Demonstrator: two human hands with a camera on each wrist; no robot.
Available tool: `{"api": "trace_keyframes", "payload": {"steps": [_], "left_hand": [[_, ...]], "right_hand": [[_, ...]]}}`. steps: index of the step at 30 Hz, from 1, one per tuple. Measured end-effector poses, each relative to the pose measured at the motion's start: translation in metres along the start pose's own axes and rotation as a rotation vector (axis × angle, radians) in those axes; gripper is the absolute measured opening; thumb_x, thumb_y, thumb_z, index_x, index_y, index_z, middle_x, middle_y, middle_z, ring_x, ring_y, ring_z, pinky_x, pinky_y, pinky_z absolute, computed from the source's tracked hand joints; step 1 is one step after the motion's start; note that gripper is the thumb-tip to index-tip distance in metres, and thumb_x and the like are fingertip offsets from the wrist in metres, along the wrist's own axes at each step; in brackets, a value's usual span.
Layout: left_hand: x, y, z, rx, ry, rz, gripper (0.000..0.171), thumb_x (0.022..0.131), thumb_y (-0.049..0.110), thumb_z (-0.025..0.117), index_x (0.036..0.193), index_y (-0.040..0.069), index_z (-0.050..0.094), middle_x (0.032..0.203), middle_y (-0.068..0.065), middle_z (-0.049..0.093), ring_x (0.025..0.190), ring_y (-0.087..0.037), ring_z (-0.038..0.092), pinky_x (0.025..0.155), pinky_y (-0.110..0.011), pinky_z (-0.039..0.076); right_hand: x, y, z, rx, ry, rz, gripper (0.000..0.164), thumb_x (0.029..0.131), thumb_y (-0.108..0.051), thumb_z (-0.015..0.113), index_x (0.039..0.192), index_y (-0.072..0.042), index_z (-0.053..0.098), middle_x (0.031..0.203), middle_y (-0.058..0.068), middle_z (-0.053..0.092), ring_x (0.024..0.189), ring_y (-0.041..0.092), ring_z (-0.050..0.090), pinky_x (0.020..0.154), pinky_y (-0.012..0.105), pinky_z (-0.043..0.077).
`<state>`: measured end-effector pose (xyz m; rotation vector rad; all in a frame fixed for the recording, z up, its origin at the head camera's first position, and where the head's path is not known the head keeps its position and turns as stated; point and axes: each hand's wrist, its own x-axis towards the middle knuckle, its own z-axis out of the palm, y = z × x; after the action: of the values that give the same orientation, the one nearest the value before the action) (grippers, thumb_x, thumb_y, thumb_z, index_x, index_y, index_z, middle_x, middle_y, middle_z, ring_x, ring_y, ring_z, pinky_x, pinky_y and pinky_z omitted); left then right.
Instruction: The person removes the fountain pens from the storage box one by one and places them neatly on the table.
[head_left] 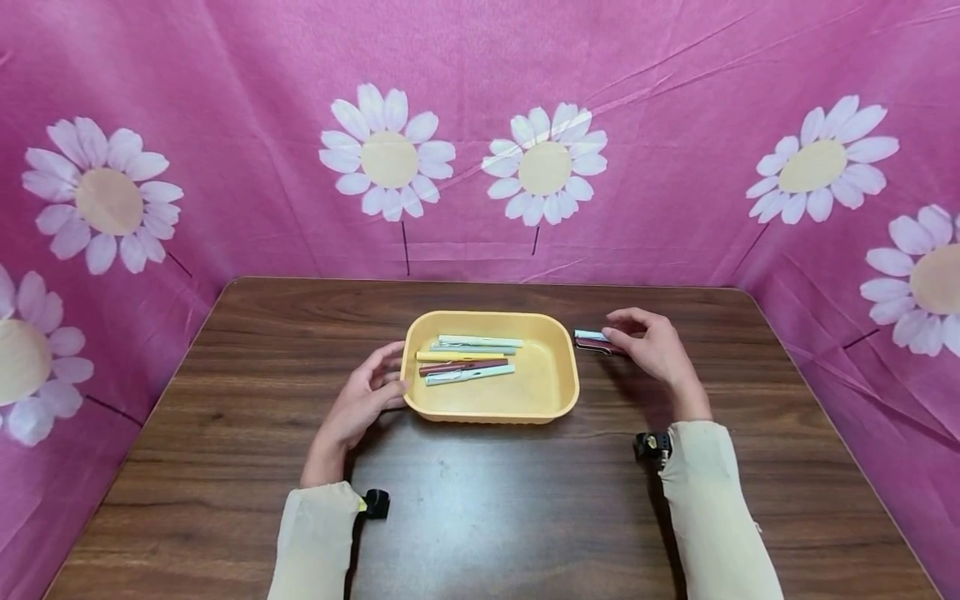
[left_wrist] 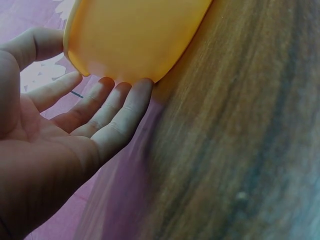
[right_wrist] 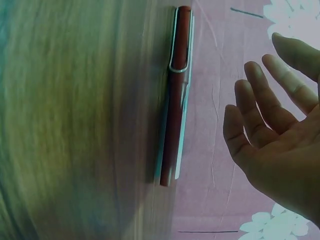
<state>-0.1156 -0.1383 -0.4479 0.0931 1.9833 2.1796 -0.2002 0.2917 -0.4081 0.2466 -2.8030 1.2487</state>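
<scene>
Pink daisy backdrop [head_left: 465, 50]; wooden table [head_left: 465, 508]. Yellow tray [head_left: 538, 379], centre, five pens [head_left: 461, 357] inside, apparently laid lengthwise to fit. Left hand [head_left: 363, 402], fingers extended, touching its left end (presumably steadying). Right hand [head_left: 651, 348], relaxed, empty, near loose pens [right_wrist: 176, 105] right of the tray.

From here I have both sleeved forearms [head_left: 307, 546] reaching forward, well apart, with the wrists bare. My left hand [head_left: 362, 400] leans inward, fingers slightly fanned and nearly straight, the thumb set apart from them. My right hand [head_left: 654, 352] angles inward too, its fingers extended loosely, gently bent, tips separated, grasping nothing.
</scene>
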Motion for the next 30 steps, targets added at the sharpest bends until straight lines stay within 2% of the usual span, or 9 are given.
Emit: {"api": "trace_keyframes", "payload": {"steps": [8, 15, 19, 24, 28, 30], "left_hand": [[0.002, 0.001, 0.000, 0.002, 0.001, -0.016, 0.063, 0.097, -0.007, 0.056, 0.155, 0.000, 0.033, 0.143, -0.032, 0.040, 0.121, -0.041, 0.053, 0.084, -0.031, 0.061], [0.005, 0.002, -0.002, 0.007, -0.014, -0.009, 0.061, 0.098, -0.007, 0.056, 0.155, 0.001, 0.034, 0.142, -0.032, 0.041, 0.121, -0.042, 0.052, 0.083, -0.031, 0.061], [0.007, 0.003, -0.004, 0.004, -0.017, -0.006, 0.061, 0.098, -0.007, 0.056, 0.154, 0.000, 0.033, 0.142, -0.032, 0.041, 0.120, -0.041, 0.052, 0.084, -0.032, 0.061], [0.007, 0.005, -0.007, -0.002, -0.004, -0.009, 0.062, 0.097, -0.009, 0.055, 0.154, 0.000, 0.034, 0.141, -0.032, 0.041, 0.116, -0.039, 0.054, 0.083, -0.030, 0.061], [0.009, 0.006, -0.008, 0.001, -0.012, -0.012, 0.062, 0.097, -0.009, 0.055, 0.155, 0.000, 0.033, 0.142, -0.032, 0.041, 0.116, -0.039, 0.054, 0.083, -0.031, 0.061], [0.010, 0.006, -0.008, 0.003, -0.013, -0.015, 0.063, 0.097, -0.009, 0.055, 0.155, 0.000, 0.033, 0.141, -0.032, 0.041, 0.116, -0.039, 0.054, 0.083, -0.031, 0.061]], "right_hand": [[-0.003, -0.015, 0.005, 0.055, 0.020, -0.012, 0.033, 0.095, -0.019, 0.072, 0.120, 0.003, 0.069, 0.111, 0.021, 0.071, 0.090, 0.020, 0.064, 0.071, 0.013, 0.050], [-0.003, -0.033, 0.012, 0.126, 0.063, -0.050, 0.029, 0.093, -0.016, 0.075, 0.117, 0.002, 0.070, 0.104, 0.020, 0.071, 0.080, 0.016, 0.061, 0.066, 0.016, 0.050], [-0.002, -0.043, 0.023, 0.181, 0.041, -0.057, 0.028, 0.093, -0.011, 0.074, 0.117, 0.002, 0.070, 0.107, 0.021, 0.070, 0.084, 0.019, 0.061, 0.070, 0.017, 0.050], [-0.003, -0.069, 0.037, 0.251, -0.009, -0.078, 0.027, 0.094, -0.005, 0.071, 0.119, 0.006, 0.068, 0.110, 0.025, 0.069, 0.094, 0.022, 0.061, 0.081, 0.024, 0.051], [-0.008, -0.096, 0.038, 0.275, -0.025, -0.100, 0.025, 0.094, 0.001, 0.068, 0.117, 0.012, 0.066, 0.109, 0.029, 0.067, 0.092, 0.022, 0.061, 0.080, 0.026, 0.051], [-0.009, -0.103, 0.041, 0.286, -0.037, -0.112, 0.024, 0.093, 0.002, 0.068, 0.116, 0.012, 0.066, 0.109, 0.030, 0.067, 0.092, 0.023, 0.061, 0.078, 0.026, 0.051]]}}
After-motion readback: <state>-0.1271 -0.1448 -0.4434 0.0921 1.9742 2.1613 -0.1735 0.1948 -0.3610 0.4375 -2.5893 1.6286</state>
